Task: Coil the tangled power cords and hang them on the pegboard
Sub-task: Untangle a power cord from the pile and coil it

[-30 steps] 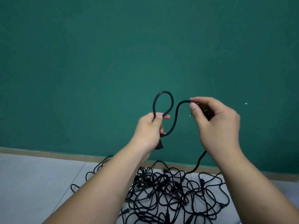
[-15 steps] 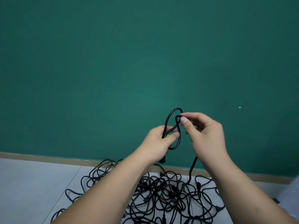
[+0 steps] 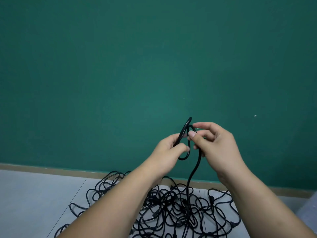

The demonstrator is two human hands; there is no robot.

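A black power cord rises from a tangled heap of black cords on the floor up to my hands. My left hand grips small loops of this cord, which stand up between my thumb and fingers. My right hand is close beside it and pinches the cord at the top of the loops with thumb and forefinger. Both hands are held in front of the green wall, above the heap. No pegboard is in view.
A plain green wall fills most of the view, with a tan baseboard along its foot. The floor is pale grey tile. A small white speck sits on the wall to the right.
My right hand has come in to my left hand and laid another small loop of cord against the first one. Both hands have sunk a little lower.
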